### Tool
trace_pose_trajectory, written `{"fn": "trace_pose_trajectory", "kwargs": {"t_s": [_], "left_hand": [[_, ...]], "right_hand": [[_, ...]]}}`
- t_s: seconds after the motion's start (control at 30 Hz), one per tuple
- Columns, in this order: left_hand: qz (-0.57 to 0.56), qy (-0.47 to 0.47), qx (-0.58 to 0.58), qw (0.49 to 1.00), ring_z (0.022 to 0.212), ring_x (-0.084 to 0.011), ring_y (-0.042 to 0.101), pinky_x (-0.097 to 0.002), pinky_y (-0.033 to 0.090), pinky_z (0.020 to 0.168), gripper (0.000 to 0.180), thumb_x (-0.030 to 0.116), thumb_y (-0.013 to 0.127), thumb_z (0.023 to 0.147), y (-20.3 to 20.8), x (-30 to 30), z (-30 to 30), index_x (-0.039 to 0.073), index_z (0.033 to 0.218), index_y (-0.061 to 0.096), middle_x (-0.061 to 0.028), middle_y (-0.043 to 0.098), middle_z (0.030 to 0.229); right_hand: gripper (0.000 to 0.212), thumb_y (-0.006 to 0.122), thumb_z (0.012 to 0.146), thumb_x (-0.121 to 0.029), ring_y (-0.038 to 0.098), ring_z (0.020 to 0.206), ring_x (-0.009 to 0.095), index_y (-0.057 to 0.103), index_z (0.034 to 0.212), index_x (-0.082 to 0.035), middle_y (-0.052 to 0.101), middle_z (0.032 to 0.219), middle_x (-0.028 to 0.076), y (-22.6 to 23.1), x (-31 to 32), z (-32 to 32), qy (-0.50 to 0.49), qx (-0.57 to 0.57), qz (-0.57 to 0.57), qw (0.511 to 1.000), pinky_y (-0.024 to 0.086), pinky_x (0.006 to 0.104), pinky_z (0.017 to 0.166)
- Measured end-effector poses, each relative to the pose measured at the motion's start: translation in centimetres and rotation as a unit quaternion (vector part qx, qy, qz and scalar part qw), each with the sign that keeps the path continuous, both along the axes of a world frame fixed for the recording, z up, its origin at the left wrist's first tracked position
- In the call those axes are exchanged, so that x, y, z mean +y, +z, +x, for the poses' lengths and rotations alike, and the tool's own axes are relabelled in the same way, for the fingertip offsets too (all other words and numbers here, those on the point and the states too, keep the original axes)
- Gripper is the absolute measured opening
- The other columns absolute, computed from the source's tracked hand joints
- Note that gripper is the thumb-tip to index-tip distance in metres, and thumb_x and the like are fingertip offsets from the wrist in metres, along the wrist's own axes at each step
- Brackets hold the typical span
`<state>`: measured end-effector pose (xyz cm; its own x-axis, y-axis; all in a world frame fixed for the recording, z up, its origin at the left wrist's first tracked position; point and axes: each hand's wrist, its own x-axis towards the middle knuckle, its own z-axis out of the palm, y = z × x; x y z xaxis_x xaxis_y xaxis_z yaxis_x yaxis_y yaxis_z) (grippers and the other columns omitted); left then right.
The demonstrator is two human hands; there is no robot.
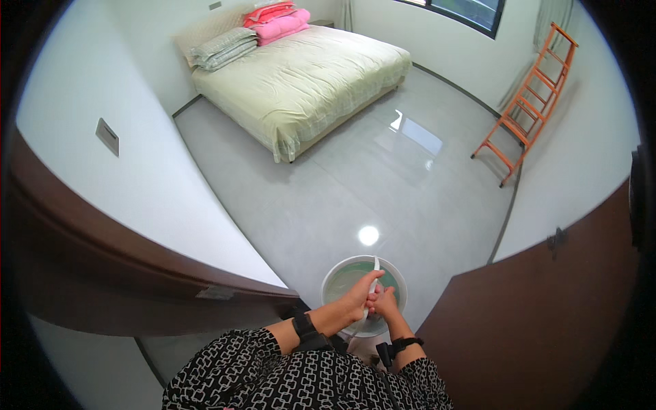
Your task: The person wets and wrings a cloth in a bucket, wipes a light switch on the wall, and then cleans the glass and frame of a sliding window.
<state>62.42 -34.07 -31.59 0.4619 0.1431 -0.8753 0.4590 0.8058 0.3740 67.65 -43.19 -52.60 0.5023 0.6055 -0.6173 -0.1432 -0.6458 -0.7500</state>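
Over a round white bucket [404, 290] on the floor, both my hands come together with fingers closed. My left hand [358, 298] wraps round a narrow white strip that looks like a twisted cloth [376, 264], one end sticking up past the fingers. Right beside it, my right hand [385, 301] closes on the lower part of the same cloth, most of which the fingers hide. Greenish, cloudy water [345, 277] shows inside the bucket. Dark bands with small black boxes sit on both my wrists.
Dark brown door frame [225, 287] stands close on my left, an open brown door [519, 328] on my right. Ahead is a plastic-covered bed [307, 75] with folded bedding [280, 26]. An orange stepladder [529, 109] leans at the right wall. The grey floor [328, 184] is glossy.
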Motion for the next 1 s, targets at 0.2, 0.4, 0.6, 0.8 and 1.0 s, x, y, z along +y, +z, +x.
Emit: {"fn": "trace_pose_trajectory", "kwargs": {"t_s": [0.2, 0.4, 0.6, 0.8, 1.0], "left_hand": [[-0.031, -0.011, 0.011, 0.999, 0.045, -0.0099, 0.029, -0.0275, 0.028, 0.048, 0.043, 0.055, 0.066, 0.085, -1.0, -3.3, 3.5, 0.016, 0.074, 0.049, 0.006, 0.034, 0.056], [0.021, 0.04, 0.022, 0.999, 0.044, -0.0105, 0.025, -0.0274, 0.029, 0.047, 0.044, 0.054, 0.068, 0.083, -3.7, -2.0, 1.5, 0.016, 0.074, 0.049, 0.0055, 0.034, 0.057], [0.051, 0.042, 0.016, 0.998, 0.043, -0.0122, 0.026, -0.0279, 0.031, 0.047, 0.043, 0.052, 0.07, 0.083, -5.3, -1.9, 3.8, 0.016, 0.076, 0.049, 0.0046, 0.034, 0.056], [-0.026, 0.05, -0.01, 0.998, 0.051, -0.0136, 0.036, -0.0293, 0.034, 0.049, 0.04, 0.045, 0.07, 0.087, -9.2, -2.9, 3.4, 0.015, 0.073, 0.046, 0.0025, 0.036, 0.054], [-0.053, 0.032, -0.016, 0.998, 0.053, -0.014, 0.041, -0.0302, 0.04, 0.054, 0.039, 0.042, 0.069, 0.089, -20.2, 6.3, 6.3, 0.015, 0.072, 0.046, 0.001, 0.037, 0.056]], "right_hand": [[0.092, 0.083, 0.07, -0.031, 0.064, 0.112, 0.036, 0.037, 0.142, 0.003, 0.062, 0.125, 0.026, -11.3, -3.6, -0.4, -0.101, 0.165, 0.036, 0.98, 0.053, 0.0411, 0.09], [0.061, 0.08, 0.068, -0.013, 0.067, 0.102, 0.028, 0.058, 0.123, 0.004, 0.068, 0.114, 0.018, -4.0, -3.7, 0.0, -0.05, 0.081, 0.089, 0.991, 0.054, 0.0391, 0.084], [0.045, 0.062, 0.074, 0.018, 0.067, 0.074, 0.024, 0.057, 0.115, 0.0, 0.067, 0.095, 0.012, -7.4, -3.4, 3.3, -0.262, 0.246, 0.183, 0.915, 0.057, 0.0348, 0.061], [0.037, 0.059, 0.077, 0.017, 0.066, 0.066, 0.024, 0.055, 0.109, 0.0, 0.066, 0.089, 0.012, -9.9, -3.6, 3.8, -0.278, 0.256, 0.178, 0.909, 0.055, 0.0336, 0.053], [0.052, 0.061, 0.081, 0.012, 0.066, 0.068, 0.026, 0.044, 0.127, -0.004, 0.064, 0.096, 0.014, -19.4, 3.3, 5.2, -0.288, 0.247, 0.123, 0.917, 0.057, 0.0389, 0.058]]}}
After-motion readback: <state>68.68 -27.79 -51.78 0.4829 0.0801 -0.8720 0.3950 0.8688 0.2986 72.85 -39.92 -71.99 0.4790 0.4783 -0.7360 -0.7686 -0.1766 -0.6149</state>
